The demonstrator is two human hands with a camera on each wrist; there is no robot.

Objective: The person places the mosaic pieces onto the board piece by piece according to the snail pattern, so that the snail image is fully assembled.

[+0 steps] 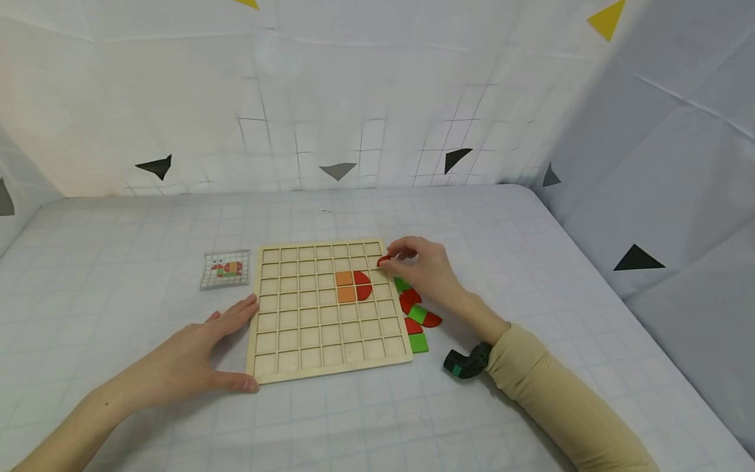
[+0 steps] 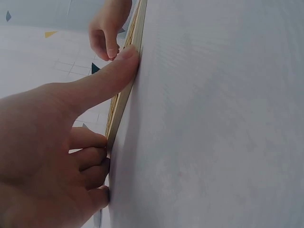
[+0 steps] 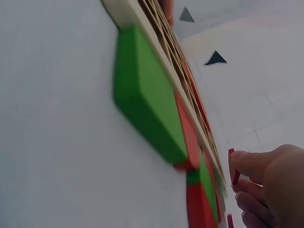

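Note:
A light wooden grid board (image 1: 289,321) lies on the white cloth. My left hand (image 1: 189,357) rests along its left edge, fingers spread and thumb at the near corner. Over the board's far right corner my right hand (image 1: 429,269) pinches a small red piece (image 3: 234,167) between thumb and fingers. The grip hides much of that piece in the head view. In the grid, two orange squares (image 1: 345,294) sit one below the other, with two red quarter-circles (image 1: 363,292) against their right side. Loose red and green pieces (image 1: 418,343) lie along the board's right edge.
Left of the board's far corner lies a small pattern card (image 1: 226,269) with a coloured picture on a grid. A black device (image 1: 468,362) is at the right wrist. White fabric walls (image 1: 354,92) with black, grey and yellow triangles stand behind and beside the table.

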